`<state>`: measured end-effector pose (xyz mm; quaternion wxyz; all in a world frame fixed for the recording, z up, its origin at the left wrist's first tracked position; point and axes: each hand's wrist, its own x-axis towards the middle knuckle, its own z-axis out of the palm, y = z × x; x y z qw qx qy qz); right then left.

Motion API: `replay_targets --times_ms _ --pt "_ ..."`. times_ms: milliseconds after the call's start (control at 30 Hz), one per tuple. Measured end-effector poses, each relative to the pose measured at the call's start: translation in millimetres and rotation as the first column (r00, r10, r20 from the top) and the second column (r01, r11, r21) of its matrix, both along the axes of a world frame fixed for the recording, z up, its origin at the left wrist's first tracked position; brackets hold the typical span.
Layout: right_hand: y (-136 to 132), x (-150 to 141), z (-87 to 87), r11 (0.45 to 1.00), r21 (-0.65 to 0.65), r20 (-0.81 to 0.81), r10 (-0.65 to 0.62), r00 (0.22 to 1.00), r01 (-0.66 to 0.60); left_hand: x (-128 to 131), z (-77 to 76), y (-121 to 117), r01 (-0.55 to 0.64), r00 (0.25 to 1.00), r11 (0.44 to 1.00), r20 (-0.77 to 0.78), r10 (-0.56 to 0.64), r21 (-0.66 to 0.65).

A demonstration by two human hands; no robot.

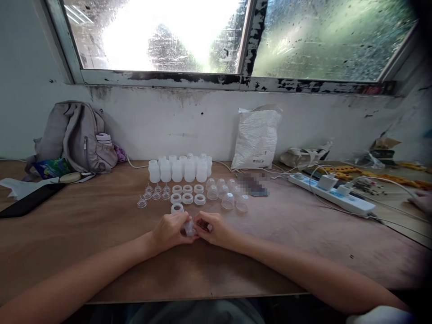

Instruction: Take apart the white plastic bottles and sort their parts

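My left hand (pixel 171 230) is closed around a clear ribbed screw ring (pixel 190 228) near the table's front. My right hand (pixel 212 228) meets it from the right, fingers pinched at the ring's side; whatever small part they grip is hidden. Just beyond, a white ring (pixel 177 208) lies flat, with several more bottle rings (pixel 187 198) in rows behind it. Clear bottle teats (pixel 142 202) stand to the left of these. Clear domed caps (pixel 227 201) are grouped on the right. Several white baby bottles (pixel 177 170) stand upright at the back.
On the left are a grey backpack (pixel 76 139) and a black flat object (pixel 32 200). A white plastic bag (pixel 257 138) leans on the wall. To the right lie a power strip (pixel 332 195) with cables and a blurred phone-like object (pixel 254 185). Another person's hand (pixel 423 201) shows at the right edge.
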<state>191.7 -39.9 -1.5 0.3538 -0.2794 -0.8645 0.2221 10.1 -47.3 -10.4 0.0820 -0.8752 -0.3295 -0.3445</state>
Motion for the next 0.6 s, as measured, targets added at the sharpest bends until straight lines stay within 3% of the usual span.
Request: replay_targets --times_ms 300,467,600 --pt "-1 1 5.4 0.999 0.046 0.074 0.026 0.997 -0.029 1 0.3 2 -0.001 0.999 1.000 -0.044 0.000 -0.028" --pt "3 6 8.9 0.982 -0.166 0.004 0.088 0.996 -0.086 3 2.0 2 0.001 1.000 0.993 -0.013 -0.003 -0.118" --pt "4 9 10.9 0.929 -0.329 -0.152 0.128 0.980 -0.172 3 7.8 0 -0.029 0.996 0.950 0.076 0.055 -0.312"
